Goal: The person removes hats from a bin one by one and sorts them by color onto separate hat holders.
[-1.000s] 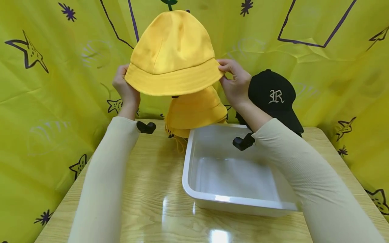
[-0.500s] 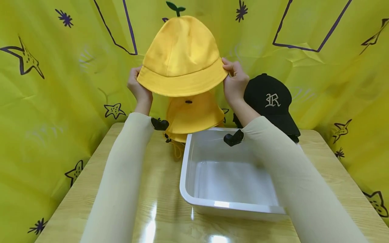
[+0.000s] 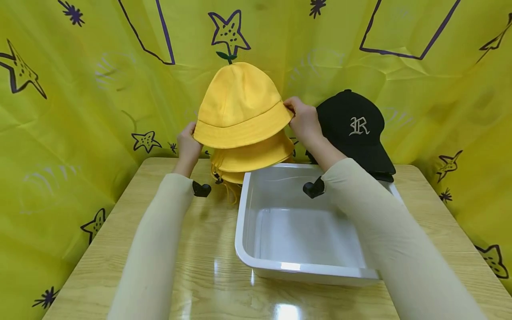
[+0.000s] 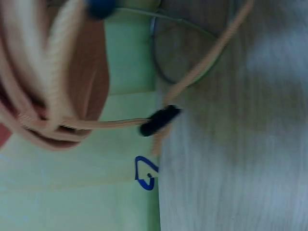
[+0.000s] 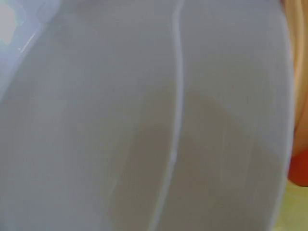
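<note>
A yellow bucket hat [image 3: 240, 104] with a green sprout on top is held by its brim between both hands. My left hand [image 3: 189, 144] grips the left side of the brim, and my right hand [image 3: 305, 120] pinches the right side. Right below it, overlapped by its brim, sits a stack of yellow hats [image 3: 256, 153] at the back of the table. In the left wrist view, a cord with a black toggle [image 4: 160, 120] hangs beside the hats' fabric [image 4: 57, 91]. Neither wrist view shows the fingers.
A white plastic bin [image 3: 308, 240] stands in front of the stack, its wall [image 5: 216, 120] filling the right wrist view. Behind it at the right is a black baseball cap [image 3: 352, 129] with a letter R. A yellow patterned curtain [image 3: 100, 89] surrounds the wooden table [image 3: 200, 266].
Both hands have lowered the sprout hat from in front of the curtain down over the hat stack, shifting it a little right. The bin and black cap stay in place.
</note>
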A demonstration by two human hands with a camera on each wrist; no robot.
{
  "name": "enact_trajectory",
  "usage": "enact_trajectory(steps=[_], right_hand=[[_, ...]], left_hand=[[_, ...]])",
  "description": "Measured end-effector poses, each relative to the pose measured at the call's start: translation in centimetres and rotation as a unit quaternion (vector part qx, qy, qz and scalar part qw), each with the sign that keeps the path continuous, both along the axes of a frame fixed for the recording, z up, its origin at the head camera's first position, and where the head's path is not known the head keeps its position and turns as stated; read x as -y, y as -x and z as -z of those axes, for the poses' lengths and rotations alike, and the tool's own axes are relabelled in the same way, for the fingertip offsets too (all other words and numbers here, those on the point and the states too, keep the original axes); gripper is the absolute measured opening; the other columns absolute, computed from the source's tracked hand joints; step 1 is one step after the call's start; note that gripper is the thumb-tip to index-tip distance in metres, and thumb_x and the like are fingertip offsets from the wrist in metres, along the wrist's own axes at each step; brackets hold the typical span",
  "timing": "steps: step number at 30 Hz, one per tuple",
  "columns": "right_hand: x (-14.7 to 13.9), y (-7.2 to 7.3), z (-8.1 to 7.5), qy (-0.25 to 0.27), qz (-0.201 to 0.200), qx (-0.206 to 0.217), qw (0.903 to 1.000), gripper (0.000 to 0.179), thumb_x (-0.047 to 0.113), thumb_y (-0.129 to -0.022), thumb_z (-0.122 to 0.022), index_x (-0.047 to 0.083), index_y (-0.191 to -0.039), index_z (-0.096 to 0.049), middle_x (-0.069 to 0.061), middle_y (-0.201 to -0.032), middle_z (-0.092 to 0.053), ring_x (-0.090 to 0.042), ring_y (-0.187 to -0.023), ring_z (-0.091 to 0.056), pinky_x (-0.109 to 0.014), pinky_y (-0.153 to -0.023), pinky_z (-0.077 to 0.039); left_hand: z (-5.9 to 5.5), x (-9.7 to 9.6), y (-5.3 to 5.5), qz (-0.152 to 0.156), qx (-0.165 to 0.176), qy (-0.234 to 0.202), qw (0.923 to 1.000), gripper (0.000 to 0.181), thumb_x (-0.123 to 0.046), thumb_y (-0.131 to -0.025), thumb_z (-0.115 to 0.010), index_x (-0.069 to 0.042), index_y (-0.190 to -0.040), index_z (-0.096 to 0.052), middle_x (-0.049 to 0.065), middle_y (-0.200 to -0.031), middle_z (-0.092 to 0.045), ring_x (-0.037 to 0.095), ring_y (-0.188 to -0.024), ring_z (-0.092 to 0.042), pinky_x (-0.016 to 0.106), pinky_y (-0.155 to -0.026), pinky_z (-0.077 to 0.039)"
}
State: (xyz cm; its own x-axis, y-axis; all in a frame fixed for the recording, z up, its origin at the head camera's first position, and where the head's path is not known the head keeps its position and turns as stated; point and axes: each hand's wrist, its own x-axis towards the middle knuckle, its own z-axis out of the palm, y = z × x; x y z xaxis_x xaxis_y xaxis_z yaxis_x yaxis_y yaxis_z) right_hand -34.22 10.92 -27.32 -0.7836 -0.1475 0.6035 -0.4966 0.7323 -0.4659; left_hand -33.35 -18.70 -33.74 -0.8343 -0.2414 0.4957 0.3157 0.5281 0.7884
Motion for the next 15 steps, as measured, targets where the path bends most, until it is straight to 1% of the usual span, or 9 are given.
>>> enact_trajectory(steps=[1, 3, 4, 5, 7, 9, 10, 12, 15], right_hand=[[0.0, -0.1, 0.0, -0.021, -0.004, 0.019, 0.9996, 0.017, 0.000, -0.094, -0.052, -0.001, -0.108, -0.061, -0.018, -0.105, -0.068, -0.032, -0.090, -0.065, -0.041, -0.080, -0.052], [-0.1, -0.4, 0.2, -0.057, -0.007, 0.060, 0.9965, 0.018, 0.001, -0.095, -0.051, 0.001, -0.110, -0.061, -0.018, -0.104, -0.067, -0.033, -0.088, -0.064, -0.041, -0.078, -0.051], [-0.2, -0.5, 0.3, -0.074, -0.009, 0.076, 0.9944, 0.018, 0.003, -0.096, -0.051, 0.001, -0.110, -0.061, -0.018, -0.104, -0.067, -0.033, -0.087, -0.063, -0.041, -0.077, -0.051], [-0.3, -0.7, 0.5, -0.092, -0.011, 0.088, 0.9918, 0.017, 0.005, -0.096, -0.050, 0.001, -0.109, -0.061, -0.018, -0.102, -0.067, -0.033, -0.085, -0.063, -0.041, -0.076, -0.051], [-0.7, -1.0, 0.8, -0.126, -0.017, 0.104, 0.9864, 0.015, 0.008, -0.097, -0.050, 0.002, -0.106, -0.061, -0.018, -0.096, -0.065, -0.032, -0.080, -0.060, -0.041, -0.071, -0.049], [-1.1, -1.3, 1.2, -0.161, -0.025, 0.097, 0.9818, 0.013, 0.009, -0.098, -0.050, 0.002, -0.103, -0.060, -0.018, -0.088, -0.064, -0.032, -0.074, -0.058, -0.039, -0.068, -0.048], [-1.2, -1.4, 1.5, -0.176, -0.030, 0.092, 0.9796, 0.013, 0.009, -0.098, -0.050, 0.002, -0.101, -0.060, -0.017, -0.084, -0.062, -0.031, -0.071, -0.057, -0.039, -0.066, -0.048], [-1.4, -1.7, 2.0, -0.202, -0.039, 0.081, 0.9752, 0.011, 0.008, -0.098, -0.049, 0.001, -0.097, -0.058, -0.016, -0.076, -0.058, -0.031, -0.067, -0.055, -0.038, -0.062, -0.046], [-1.5, -2.1, 2.8, -0.243, -0.052, 0.059, 0.9669, 0.010, 0.005, -0.097, -0.049, 0.000, -0.091, -0.055, -0.015, -0.068, -0.053, -0.031, -0.062, -0.055, -0.038, -0.058, -0.046]], left_hand=[[0.3, 0.1, -0.1, 0.005, -0.024, 0.022, 0.9995, 0.023, -0.009, -0.091, -0.061, 0.001, -0.111, -0.064, 0.018, -0.098, -0.067, 0.028, -0.087, -0.062, 0.035, -0.075, -0.050], [0.8, 0.0, -0.3, 0.017, -0.060, 0.059, 0.9964, 0.024, -0.004, -0.089, -0.062, 0.005, -0.112, -0.064, 0.022, -0.102, -0.067, 0.033, -0.093, -0.064, 0.041, -0.080, -0.052], [1.0, 0.1, -0.4, 0.025, -0.071, 0.073, 0.9945, 0.023, -0.001, -0.088, -0.062, 0.007, -0.110, -0.064, 0.024, -0.100, -0.067, 0.036, -0.091, -0.064, 0.043, -0.080, -0.052], [1.3, 0.1, -0.5, 0.030, -0.078, 0.092, 0.9922, 0.021, 0.001, -0.088, -0.062, 0.008, -0.108, -0.064, 0.024, -0.098, -0.067, 0.036, -0.089, -0.064, 0.044, -0.078, -0.052], [1.9, 0.3, -0.8, 0.036, -0.076, 0.125, 0.9886, 0.019, 0.004, -0.087, -0.061, 0.008, -0.105, -0.065, 0.024, -0.096, -0.068, 0.036, -0.086, -0.065, 0.044, -0.076, -0.053], [2.2, 0.5, -1.2, 0.035, -0.061, 0.149, 0.9864, 0.018, 0.005, -0.087, -0.060, 0.007, -0.104, -0.066, 0.024, -0.096, -0.068, 0.036, -0.086, -0.066, 0.044, -0.076, -0.053], [2.5, 0.6, -1.3, 0.028, -0.059, 0.165, 0.9840, 0.017, 0.004, -0.088, -0.060, 0.007, -0.104, -0.066, 0.023, -0.096, -0.068, 0.035, -0.086, -0.066, 0.044, -0.075, -0.053], [2.9, 0.7, -1.7, 0.014, -0.066, 0.197, 0.9780, 0.016, 0.003, -0.089, -0.059, 0.006, -0.103, -0.066, 0.022, -0.096, -0.069, 0.035, -0.086, -0.066, 0.044, -0.075, -0.053], [3.7, 0.7, -2.3, 0.000, -0.085, 0.232, 0.9691, 0.015, 0.003, -0.088, -0.059, 0.005, -0.101, -0.066, 0.021, -0.096, -0.069, 0.035, -0.087, -0.066, 0.044, -0.075, -0.053]])
